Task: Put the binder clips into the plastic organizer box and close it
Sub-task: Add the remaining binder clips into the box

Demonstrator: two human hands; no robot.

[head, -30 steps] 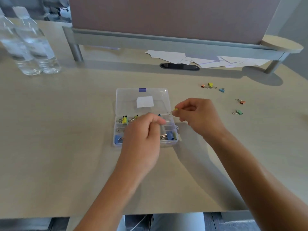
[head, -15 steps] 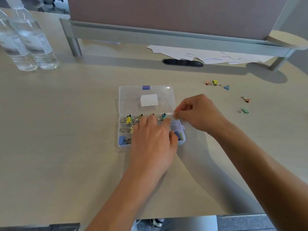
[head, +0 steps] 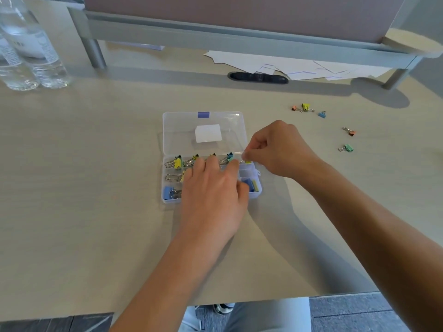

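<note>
organizer box (head: 182,130): you see clear, glossy plastic
binder clips (head: 174,162): coloured bodies, shiny metal wire handles
desk (head: 96,188): matt, pale wood-look
bottles (head: 28,56) at 10 o'clock: clear plastic

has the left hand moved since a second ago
Yes. The left hand was raised with fingers bunched over the box's front; now it lies flat, fingers reaching toward the back row of clips.
</note>
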